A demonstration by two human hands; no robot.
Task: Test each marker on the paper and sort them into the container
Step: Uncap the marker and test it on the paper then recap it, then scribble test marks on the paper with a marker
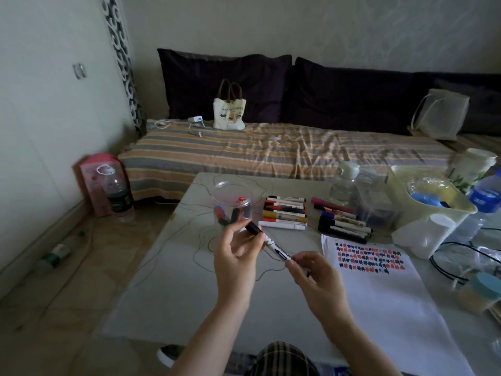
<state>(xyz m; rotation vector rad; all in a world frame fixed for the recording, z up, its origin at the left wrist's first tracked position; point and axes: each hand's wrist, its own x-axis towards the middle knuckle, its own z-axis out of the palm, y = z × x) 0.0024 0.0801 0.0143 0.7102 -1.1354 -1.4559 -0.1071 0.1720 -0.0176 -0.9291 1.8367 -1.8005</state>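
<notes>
Holding one marker (271, 244) between both hands, above the table (168, 289). Left hand (235, 256) pinches the black cap end, fingers curled round it. Right hand (314, 278) pinches the other end of the barrel with thumb and fingertips. Cap looks seated on the marker; can't tell if I'm uncapping to test or have just recapped.

Just beyond my left hand stands the container (231, 203), clear, with a few markers in it already, red, blue and black by the look. So some sorting is done.

Right of it, two batches of markers lie on the table: a near batch (284, 213) of about half a dozen, and a far batch (343, 222) of dark ones beside it. Those look untested, or at least unsorted, so I judge most of the job is left.

Paper (385, 289) lies to my right, top part covered in rows of red, blue and black test marks, lower part blank. Plenty of room for more tests.
</notes>
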